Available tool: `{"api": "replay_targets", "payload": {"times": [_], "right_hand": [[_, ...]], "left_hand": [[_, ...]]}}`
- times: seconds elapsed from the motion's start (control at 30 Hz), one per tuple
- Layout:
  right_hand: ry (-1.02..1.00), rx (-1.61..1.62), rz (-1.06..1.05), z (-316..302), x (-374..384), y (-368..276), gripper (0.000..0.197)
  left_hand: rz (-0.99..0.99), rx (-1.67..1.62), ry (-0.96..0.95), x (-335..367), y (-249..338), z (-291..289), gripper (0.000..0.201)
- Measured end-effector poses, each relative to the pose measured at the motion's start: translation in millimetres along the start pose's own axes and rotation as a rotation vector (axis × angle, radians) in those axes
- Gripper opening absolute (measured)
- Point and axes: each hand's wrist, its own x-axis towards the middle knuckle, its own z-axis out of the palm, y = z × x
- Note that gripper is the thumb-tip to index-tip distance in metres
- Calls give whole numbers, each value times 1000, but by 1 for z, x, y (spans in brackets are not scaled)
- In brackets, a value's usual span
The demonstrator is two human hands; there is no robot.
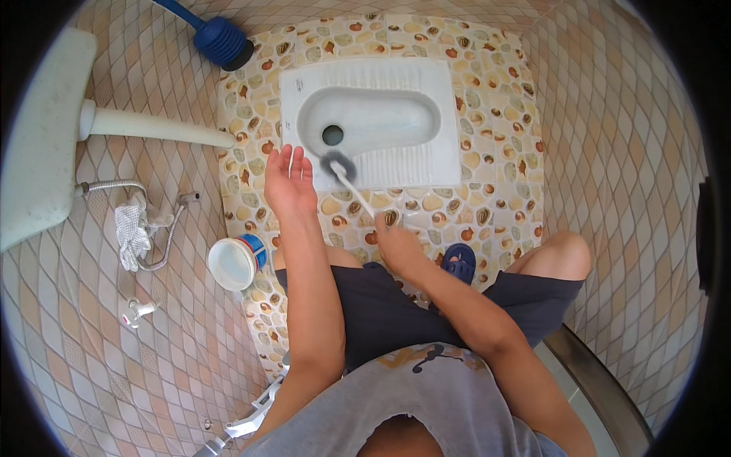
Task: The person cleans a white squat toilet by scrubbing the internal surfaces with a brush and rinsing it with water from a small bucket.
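My right hand (397, 245) is closed around the white handle of a toilet brush (355, 192). The brush's round grey bristle head, slightly blurred, is over the near-left part of a white squat toilet (289, 99); I cannot tell whether it touches the ceramic. Its drain hole lies just beyond the bristles. My left hand (292, 183) is open and holds nothing, palm up and fingers stretched forward, beside the toilet's near-left corner and left of the brush head.
A blue plunger (222, 43) stands at the back left. On the left are a white cistern (42, 141) with its flush pipe (160, 128), a cloth (133, 232) on a metal hose, a tap (137, 311) and a white bucket (231, 265). Pebble-patterned tiles (499, 156) surround the toilet.
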Motion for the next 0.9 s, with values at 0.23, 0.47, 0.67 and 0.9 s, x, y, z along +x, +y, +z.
{"api": "replay_targets", "payload": {"times": [0.23, 0.47, 0.67, 0.9], "right_hand": [[-65, 19, 10, -7, 32, 5, 57], [-32, 85, -23, -1, -8, -7, 52], [-85, -2, -47, -7, -13, 0, 45], [-181, -59, -45, -24, 51, -1, 40]], "left_hand": [[-24, -4, 23, -10, -4, 6, 34], [-13, 8, 78, -10, 9, -3, 29], [-38, -5, 87, 1, 8, -9, 29], [-89, -2, 78, -6, -9, 8, 42]]}}
